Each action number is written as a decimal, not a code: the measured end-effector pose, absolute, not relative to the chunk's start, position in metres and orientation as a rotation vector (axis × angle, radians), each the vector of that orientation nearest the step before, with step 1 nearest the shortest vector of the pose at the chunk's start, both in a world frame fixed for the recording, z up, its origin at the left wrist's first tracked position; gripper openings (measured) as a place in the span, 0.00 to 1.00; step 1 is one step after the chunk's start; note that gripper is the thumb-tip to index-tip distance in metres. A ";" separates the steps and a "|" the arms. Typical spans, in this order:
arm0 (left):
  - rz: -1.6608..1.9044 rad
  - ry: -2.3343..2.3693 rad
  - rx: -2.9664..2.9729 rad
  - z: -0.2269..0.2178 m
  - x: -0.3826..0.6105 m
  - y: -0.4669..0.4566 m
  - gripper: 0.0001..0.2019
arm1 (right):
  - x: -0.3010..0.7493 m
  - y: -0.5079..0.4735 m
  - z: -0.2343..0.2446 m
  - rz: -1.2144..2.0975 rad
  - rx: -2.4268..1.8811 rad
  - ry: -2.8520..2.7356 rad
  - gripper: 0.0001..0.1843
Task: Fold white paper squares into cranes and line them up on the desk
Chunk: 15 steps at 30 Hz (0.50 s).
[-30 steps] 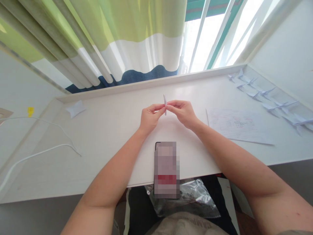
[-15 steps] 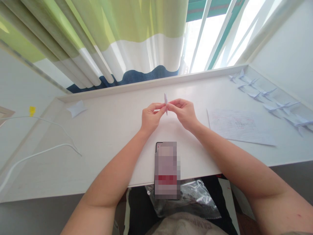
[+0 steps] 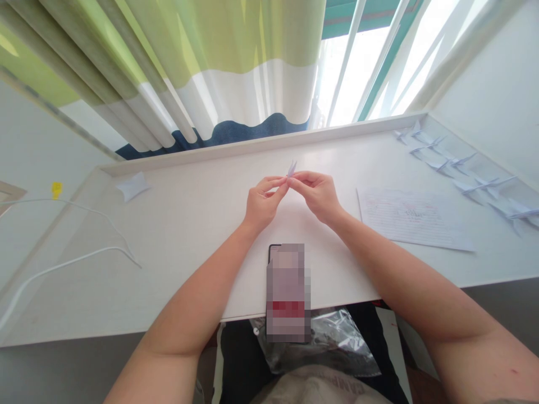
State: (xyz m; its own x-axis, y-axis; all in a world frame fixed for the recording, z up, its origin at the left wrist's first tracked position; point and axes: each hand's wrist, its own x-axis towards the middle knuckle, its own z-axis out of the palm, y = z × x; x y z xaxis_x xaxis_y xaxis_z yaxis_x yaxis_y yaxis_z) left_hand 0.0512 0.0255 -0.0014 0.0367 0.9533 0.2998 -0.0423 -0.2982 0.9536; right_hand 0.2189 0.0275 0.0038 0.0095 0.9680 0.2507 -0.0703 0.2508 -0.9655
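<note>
A small piece of folded white paper [image 3: 292, 167] is pinched between my two hands above the middle of the desk. My left hand [image 3: 264, 203] grips its lower part from the left with thumb and fingers. From the right, my right hand [image 3: 315, 193] pinches it too, and the fingertips of both hands meet. Thin pointed tips of the paper stick up over the fingers; its lower end is hidden behind them. Nearer to me a phone [image 3: 288, 292] with a blurred screen lies between my forearms, at the desk's front edge.
Several folded paper figures [image 3: 457, 161] stand along the right side of the desk [image 3: 189, 224]. Written lined sheets [image 3: 415, 219] lie beside my right forearm. At the far left are a folded paper piece [image 3: 133, 187] and a white cable [image 3: 84, 266]. A clear plastic bag [image 3: 341, 342] rests on my lap.
The folded paper has turned between my fingers: before it showed as one narrow upright strip, now its tips spread apart and lean right. Both hands have shifted only slightly.
</note>
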 end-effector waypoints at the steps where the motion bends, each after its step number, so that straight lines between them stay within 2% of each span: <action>1: 1.404 0.999 1.428 -0.002 0.051 0.026 0.13 | 0.219 0.028 0.003 1.045 -0.983 -1.270 0.24; 9: 1.391 1.061 1.540 -0.006 0.049 0.028 0.09 | 0.218 0.030 -0.002 1.020 -1.029 -1.269 0.23; 15: 1.393 1.089 1.571 -0.013 0.044 0.035 0.12 | 0.223 0.032 -0.004 0.985 -1.038 -1.352 0.23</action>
